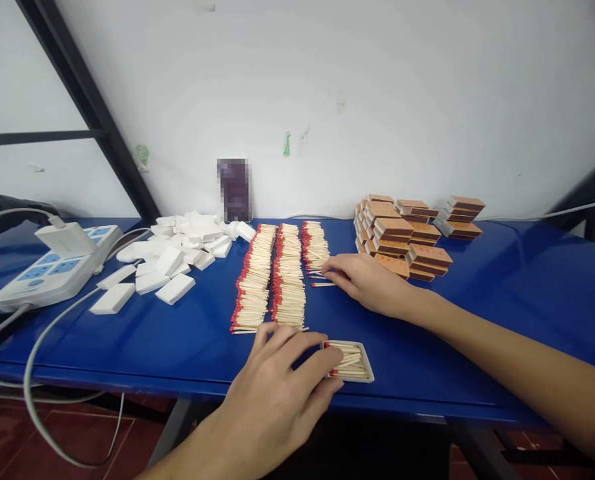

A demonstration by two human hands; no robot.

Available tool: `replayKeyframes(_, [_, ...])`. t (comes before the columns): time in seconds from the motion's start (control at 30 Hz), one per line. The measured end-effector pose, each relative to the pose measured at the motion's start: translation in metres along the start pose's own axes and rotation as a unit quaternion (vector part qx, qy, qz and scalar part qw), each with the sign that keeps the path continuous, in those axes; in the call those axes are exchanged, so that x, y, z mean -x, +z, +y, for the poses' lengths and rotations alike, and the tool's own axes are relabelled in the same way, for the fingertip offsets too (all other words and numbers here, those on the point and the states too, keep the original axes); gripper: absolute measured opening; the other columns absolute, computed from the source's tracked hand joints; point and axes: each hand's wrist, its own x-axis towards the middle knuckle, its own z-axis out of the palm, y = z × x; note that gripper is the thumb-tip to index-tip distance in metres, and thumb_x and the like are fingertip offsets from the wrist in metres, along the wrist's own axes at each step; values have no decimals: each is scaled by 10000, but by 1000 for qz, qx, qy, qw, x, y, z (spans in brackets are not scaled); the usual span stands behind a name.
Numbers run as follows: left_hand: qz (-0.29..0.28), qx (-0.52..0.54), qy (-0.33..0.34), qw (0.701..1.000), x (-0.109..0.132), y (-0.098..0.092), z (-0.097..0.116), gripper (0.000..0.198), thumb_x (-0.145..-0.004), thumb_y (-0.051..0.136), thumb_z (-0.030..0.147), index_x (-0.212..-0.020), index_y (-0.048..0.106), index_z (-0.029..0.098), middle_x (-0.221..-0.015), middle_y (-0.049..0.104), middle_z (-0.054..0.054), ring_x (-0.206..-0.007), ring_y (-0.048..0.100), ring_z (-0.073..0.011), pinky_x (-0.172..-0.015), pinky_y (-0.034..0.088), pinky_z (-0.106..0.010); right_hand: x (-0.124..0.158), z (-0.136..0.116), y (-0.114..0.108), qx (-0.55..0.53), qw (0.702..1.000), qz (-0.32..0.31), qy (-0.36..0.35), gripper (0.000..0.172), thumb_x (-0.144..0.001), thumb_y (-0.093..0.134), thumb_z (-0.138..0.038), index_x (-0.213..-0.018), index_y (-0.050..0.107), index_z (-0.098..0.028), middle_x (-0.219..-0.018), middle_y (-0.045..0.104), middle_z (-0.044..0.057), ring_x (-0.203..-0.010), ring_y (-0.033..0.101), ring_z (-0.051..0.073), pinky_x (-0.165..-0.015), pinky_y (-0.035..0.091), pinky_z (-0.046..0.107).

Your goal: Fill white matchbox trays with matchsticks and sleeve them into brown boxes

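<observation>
Near the table's front edge, my left hand (287,380) has its thumb and fingers closed on the left end of a white matchbox tray (368,367) filled with red-tipped matches (350,360). My right hand (370,283) is farther back, fingertips pinched at the lower end of the shortest of the match rows (315,243); whether a match is between them is too small to tell. Two longer rows of matches (288,273) (255,280) lie to its left, heads pointing left.
White empty-looking trays (175,288) are heaped at the left of the blue table (187,347). Brown matchboxes (395,227) stand stacked at the back right. A power strip (52,273) with cables lies far left. A pixelated panel (235,190) leans on the wall.
</observation>
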Motion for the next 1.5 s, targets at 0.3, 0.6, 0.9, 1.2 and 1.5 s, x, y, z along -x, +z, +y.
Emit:
replayKeyframes(0.3, [-1,-3,1,1000,0,0,-1,140,-1021,532,225,-1141,604,229,-1150,679,-24,-988,585,-223,-895,374,-399,0,0,-2,-3,1000,-26,2,212,-995,378,-208,-918,576,-201,-875,672,60,-808,610,198,-743,428,307])
replayKeyframes(0.6, [-1,-4,6,1000,0,-1,0,139,-1026,521,231,-1136,605,224,-1136,684,-29,-971,594,-223,-870,374,-393,0,2,-3,4,1000,-18,-4,255,-1045,311,-282,-1058,550,-195,-933,691,82,-853,637,221,-752,439,322])
replayKeyframes(0.9, [3,-18,6,1000,0,0,1,139,-1034,507,245,-1125,609,223,-1135,683,-30,-981,598,-222,-907,366,-403,-5,5,0,23,999,-27,-12,268,-1038,334,-280,-1082,593,-225,-1005,715,84,-930,668,228,-784,463,320])
replayKeyframes(1.2, [-3,-19,6,1000,0,-1,1,137,-1037,502,247,-1120,608,220,-1151,676,-25,-982,590,-223,-913,347,-405,-5,2,-3,21,998,-49,15,209,-1024,334,-257,-926,515,-221,-807,643,42,-736,600,196,-702,409,301])
replayKeyframes(1.5, [1,-18,8,1000,0,-2,1,145,-1036,502,238,-1125,615,222,-1145,683,-26,-976,590,-222,-916,346,-404,-3,1,-5,2,998,-61,28,176,-1013,335,-237,-915,481,-224,-783,606,27,-683,554,180,-647,367,289])
